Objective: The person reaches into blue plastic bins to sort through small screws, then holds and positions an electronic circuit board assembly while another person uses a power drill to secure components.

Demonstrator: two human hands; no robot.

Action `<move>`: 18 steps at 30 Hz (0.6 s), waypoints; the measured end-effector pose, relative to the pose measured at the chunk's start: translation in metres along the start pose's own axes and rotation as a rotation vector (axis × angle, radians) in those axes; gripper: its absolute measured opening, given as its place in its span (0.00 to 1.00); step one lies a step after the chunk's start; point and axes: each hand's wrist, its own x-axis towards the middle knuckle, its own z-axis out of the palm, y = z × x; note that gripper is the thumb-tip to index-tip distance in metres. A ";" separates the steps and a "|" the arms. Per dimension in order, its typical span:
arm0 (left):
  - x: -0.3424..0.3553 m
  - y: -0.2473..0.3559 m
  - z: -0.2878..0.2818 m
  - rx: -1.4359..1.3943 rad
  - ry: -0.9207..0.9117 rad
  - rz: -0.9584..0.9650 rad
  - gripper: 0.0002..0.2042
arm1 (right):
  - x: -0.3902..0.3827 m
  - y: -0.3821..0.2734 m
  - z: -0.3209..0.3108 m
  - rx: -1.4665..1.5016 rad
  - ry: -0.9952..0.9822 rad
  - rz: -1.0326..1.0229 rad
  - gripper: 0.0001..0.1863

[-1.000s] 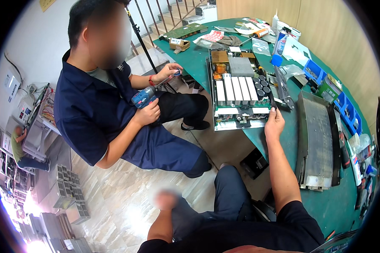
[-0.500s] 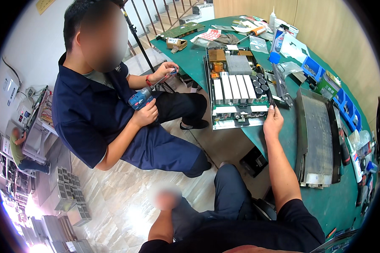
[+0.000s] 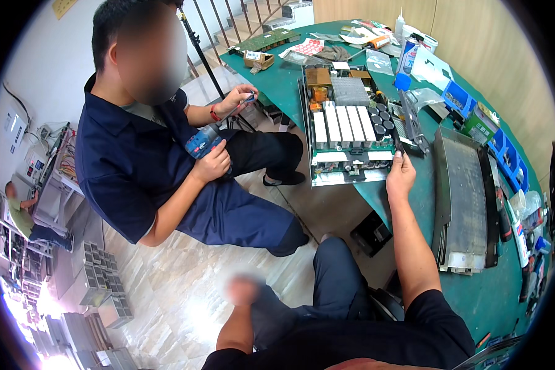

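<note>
My right hand grips the front right corner of an open electronic unit, with green boards, pale finned heat sinks and black capacitors, which rests at the green table's edge. Beside the unit lies a loose metal bracket; farther right is a long metal cover. My left hand is blurred over my left thigh, its fingers unclear. A co-worker beside me holds a blue cordless drill in one hand, the other hand at the tip of its long bit.
The green table carries blue parts bins, a green tin, spray cans, bottles, bags and a small cardboard box. Stairs with railings are behind. Metal boxes stand on the floor at left; another person works there.
The view and the unit under my right hand shift very slightly. The co-worker's drill and the hand at the bit move a little up and to the left in view.
</note>
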 end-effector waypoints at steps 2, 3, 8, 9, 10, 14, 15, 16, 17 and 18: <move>0.001 -0.003 0.002 -0.003 -0.003 0.005 0.23 | -0.001 0.000 0.001 0.000 -0.004 0.002 0.19; -0.001 0.003 0.001 -0.002 0.024 -0.026 0.23 | -0.001 0.000 0.000 0.009 -0.004 0.003 0.19; 0.002 -0.002 0.005 -0.022 -0.033 -0.021 0.22 | 0.000 -0.001 0.000 0.025 -0.004 0.009 0.19; 0.001 -0.002 0.005 -0.030 -0.027 -0.016 0.22 | -0.001 -0.003 0.000 0.028 -0.003 0.014 0.19; 0.000 -0.001 0.004 -0.020 -0.018 -0.028 0.23 | -0.002 -0.005 0.001 0.030 -0.001 0.020 0.19; -0.004 0.017 -0.003 0.035 0.021 -0.081 0.23 | -0.001 -0.006 0.001 0.048 0.020 -0.013 0.19; -0.004 0.016 -0.001 0.041 0.020 -0.081 0.23 | -0.001 -0.006 0.002 0.045 0.026 -0.017 0.18; -0.003 0.013 0.000 0.046 0.019 -0.081 0.23 | -0.001 -0.006 0.001 0.036 0.028 -0.013 0.18; -0.003 0.010 0.002 0.039 0.008 -0.042 0.23 | -0.002 -0.006 0.001 0.027 0.029 -0.009 0.18; -0.003 0.004 0.003 0.032 -0.003 -0.006 0.23 | -0.003 -0.008 0.002 0.019 0.028 -0.005 0.18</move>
